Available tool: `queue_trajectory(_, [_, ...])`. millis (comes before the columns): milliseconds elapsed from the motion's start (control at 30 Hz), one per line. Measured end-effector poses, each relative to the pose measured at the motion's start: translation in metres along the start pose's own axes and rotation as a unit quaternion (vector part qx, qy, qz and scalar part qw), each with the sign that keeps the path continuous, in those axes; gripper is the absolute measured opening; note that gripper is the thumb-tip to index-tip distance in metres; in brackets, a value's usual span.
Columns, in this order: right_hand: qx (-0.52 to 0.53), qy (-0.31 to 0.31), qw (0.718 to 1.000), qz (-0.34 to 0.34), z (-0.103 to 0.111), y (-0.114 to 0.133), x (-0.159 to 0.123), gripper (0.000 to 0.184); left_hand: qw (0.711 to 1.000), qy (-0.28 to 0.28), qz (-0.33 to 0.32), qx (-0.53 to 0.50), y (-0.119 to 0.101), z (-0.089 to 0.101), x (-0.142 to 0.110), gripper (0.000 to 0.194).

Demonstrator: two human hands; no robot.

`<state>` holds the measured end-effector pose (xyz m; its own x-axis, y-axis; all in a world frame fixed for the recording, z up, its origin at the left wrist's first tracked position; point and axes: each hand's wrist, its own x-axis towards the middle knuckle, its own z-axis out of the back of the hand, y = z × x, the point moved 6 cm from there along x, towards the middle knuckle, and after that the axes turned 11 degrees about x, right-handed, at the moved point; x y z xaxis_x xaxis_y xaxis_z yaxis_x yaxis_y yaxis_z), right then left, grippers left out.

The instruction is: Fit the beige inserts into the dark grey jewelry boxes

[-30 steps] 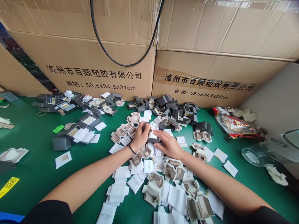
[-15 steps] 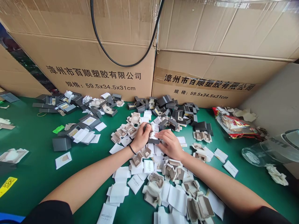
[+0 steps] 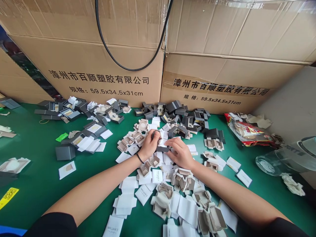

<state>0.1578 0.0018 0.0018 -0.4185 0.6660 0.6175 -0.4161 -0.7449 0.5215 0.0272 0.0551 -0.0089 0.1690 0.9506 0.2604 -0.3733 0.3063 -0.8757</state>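
Note:
My left hand [image 3: 148,144] and my right hand [image 3: 181,152] meet over the middle of a green table [image 3: 37,184]. Between them they grip a small dark grey box [image 3: 161,146] with a white insert showing on top. My left fingers curl round its left side. My right fingers pinch its right edge and the white piece. Under and around both hands lies a heap of white cards and beige inserts [image 3: 177,194]. Behind the hands sits a pile of small dark grey boxes [image 3: 184,120].
Two large cardboard cartons [image 3: 103,65] with a black cable [image 3: 128,67] stand along the back of the table. More grey boxes [image 3: 74,112] lie at the left. At the right lie a red snack bag [image 3: 247,131] and a clear glass jar [image 3: 283,159] on its side.
My right hand has shifted slightly up and left onto the box, its fingers closing on the right edge. The left hand has barely moved.

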Motion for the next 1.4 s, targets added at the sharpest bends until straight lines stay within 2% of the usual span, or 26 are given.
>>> queue_trajectory(167, [-0.012,-0.015,1.000,-0.002,0.001,-0.001,0.000,0.020,1.000,0.004,0.000,0.008,0.000,0.000,0.000,0.036])
queue_trajectory(567, [0.001,0.033,0.999,-0.018,-0.007,-0.004,0.000,0.023,0.999,0.045,-0.013,-0.007,-0.001,-0.006,-0.001,0.035])
queue_trajectory(1067, [0.074,0.058,0.993,-0.067,-0.006,-0.008,0.000,0.023,0.999,0.050,0.002,-0.008,0.004,-0.007,0.000,0.032])
queue_trajectory(1400, [0.086,0.084,0.988,-0.092,-0.009,-0.010,-0.001,0.022,0.998,0.054,0.005,0.007,0.003,-0.006,0.000,0.032])
